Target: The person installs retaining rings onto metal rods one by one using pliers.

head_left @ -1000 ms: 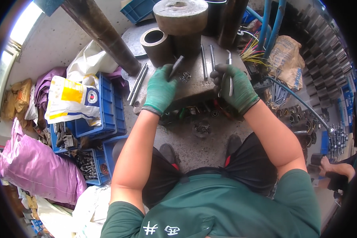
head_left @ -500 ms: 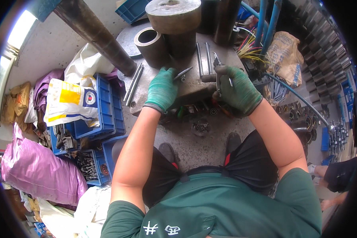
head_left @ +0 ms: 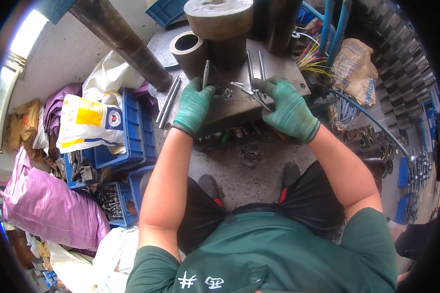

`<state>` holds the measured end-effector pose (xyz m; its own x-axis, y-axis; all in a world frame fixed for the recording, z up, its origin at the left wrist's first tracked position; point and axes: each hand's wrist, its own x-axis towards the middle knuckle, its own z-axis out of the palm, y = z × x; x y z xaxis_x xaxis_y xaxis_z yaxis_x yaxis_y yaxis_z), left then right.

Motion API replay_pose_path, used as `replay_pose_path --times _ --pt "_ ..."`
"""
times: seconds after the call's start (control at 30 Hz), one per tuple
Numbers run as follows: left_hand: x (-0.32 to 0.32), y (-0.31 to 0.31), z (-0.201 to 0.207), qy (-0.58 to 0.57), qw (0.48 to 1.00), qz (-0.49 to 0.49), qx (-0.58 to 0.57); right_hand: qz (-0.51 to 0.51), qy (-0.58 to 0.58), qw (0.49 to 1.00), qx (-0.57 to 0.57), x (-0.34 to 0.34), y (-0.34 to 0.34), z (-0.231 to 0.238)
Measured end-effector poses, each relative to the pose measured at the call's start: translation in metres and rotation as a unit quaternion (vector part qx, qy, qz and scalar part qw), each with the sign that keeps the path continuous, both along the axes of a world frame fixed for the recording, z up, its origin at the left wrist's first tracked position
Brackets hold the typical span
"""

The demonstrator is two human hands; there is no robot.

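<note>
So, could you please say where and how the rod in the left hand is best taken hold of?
Probably pinch the rod by its far end, from the right: that end juts beyond the left hand, its right side uncovered.

Centre: lower end of the metal rod [head_left: 206, 73] hidden in the gloved left hand [head_left: 193, 110]. Right of centre: pliers-like tool [head_left: 249, 91] partly covered by the gloved right hand [head_left: 289, 107]. Small metal pieces [head_left: 227, 94] between, too small to tell. Upper left: dark column [head_left: 117, 44], top cut off. Lower right: another person [head_left: 415, 240], mostly lost past the rim.
</note>
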<state>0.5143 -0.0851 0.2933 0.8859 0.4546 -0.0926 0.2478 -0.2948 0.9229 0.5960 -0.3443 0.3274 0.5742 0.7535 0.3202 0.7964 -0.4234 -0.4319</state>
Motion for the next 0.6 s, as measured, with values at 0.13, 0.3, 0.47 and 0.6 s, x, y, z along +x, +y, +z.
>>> replay_pose_path --times 0.13,0.3,0.47,0.6 --pt "-0.009 -0.014 0.009 -0.024 0.947 0.047 -0.315 0.027 -0.087 0.996 -0.010 -0.003 0.004 0.005" --pt "-0.016 -0.020 0.006 -0.034 0.921 0.039 -0.386 0.056 -0.115 0.992 0.024 -0.005 0.010 0.000" --pt "-0.019 -0.018 0.002 -0.012 0.885 0.042 -0.463 0.057 -0.118 0.991 0.023 -0.005 0.012 -0.001" --pt "-0.020 -0.014 -0.002 -0.005 0.891 0.031 -0.454 0.057 -0.121 0.991 0.007 -0.005 0.013 -0.001"
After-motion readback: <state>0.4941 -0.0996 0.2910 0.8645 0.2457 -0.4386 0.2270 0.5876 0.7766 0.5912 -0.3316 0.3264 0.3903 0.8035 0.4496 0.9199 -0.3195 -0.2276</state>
